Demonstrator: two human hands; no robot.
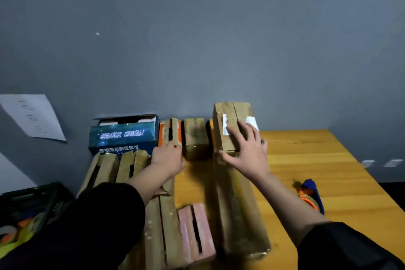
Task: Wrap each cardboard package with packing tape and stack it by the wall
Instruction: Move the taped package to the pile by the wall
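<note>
Grey wall point(197, 39) backs the wooden table point(317, 160). Right hand point(247, 151) rests flat, fingers spread, on the taped package point(225, 120); left hand point(167, 158), fingers hidden, touches the orange box point(163, 132). Push it flush to the wall, squarely.

Worktop point(328, 160) against far wall point(197, 28). Along the wall, left to right: open printed box point(122, 136), slotted package point(169, 132), small package point(195, 138), labelled package point(228, 125) stacked on another. Near side: long package point(238, 210) right, slotted small box point(195, 230) to its left. Tape dispenser point(310, 195) far right
</note>
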